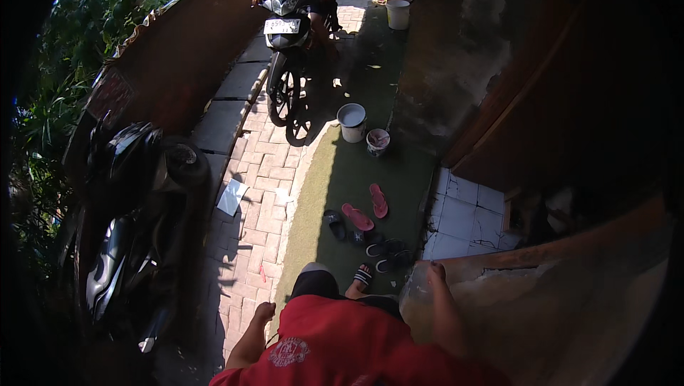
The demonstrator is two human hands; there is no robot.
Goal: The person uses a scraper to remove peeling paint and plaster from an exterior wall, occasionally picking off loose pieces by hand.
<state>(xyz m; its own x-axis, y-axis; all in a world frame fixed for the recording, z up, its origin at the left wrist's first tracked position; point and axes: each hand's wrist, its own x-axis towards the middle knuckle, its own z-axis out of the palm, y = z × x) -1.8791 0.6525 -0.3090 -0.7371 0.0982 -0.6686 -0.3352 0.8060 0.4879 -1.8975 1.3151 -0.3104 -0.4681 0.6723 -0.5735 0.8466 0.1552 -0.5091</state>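
My left hand [266, 311] hangs beside my red shirt, over the brick paving, with its fingers curled in; nothing shows sticking out of it. On the other side, my right hand [436, 270] is raised by the edge of the wall next to the doorway. Its fingers are small and dark, and whether it touches the wall is unclear. A striped sandal [363, 274] is on my foot. Ahead of it on the green ground lie pink flip-flops [358, 217] and several dark sandals [388, 250].
A person rides a motorbike [285, 37] up ahead on the path. A white bucket [351, 124] and a smaller tub [377, 142] stand by the right wall, another bucket [398, 14] farther off. Parked motorbikes [117, 258] line the left. White tiles [463, 211] floor the doorway.
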